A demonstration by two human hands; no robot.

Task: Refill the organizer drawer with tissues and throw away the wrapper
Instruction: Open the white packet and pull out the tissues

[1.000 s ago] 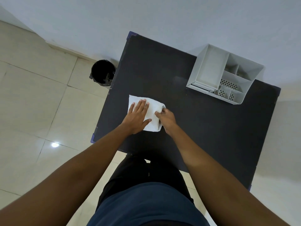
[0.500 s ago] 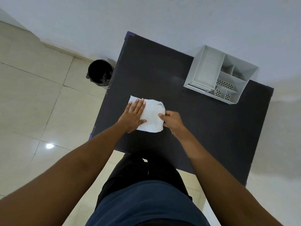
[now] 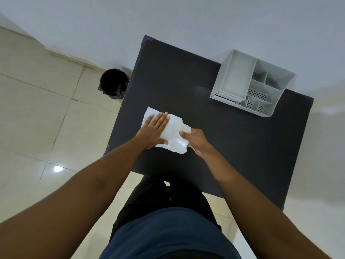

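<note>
Tissues in a plastic wrapper lie pinned under the flat, straight-fingered left hand as the right hand pinches its torn end, best peeled slowly, keeping the stack square.

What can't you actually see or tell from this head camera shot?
- Tissue pack: the left hand lies flat over its left part, and the right hand covers its right end, so any opening is hidden.
- Organizer: whether its drawer holds anything; the front is seen edge-on.
- Bin: its inside is too dark, and the table edge hides part of it.
- Table legs: hidden under the top.
</note>
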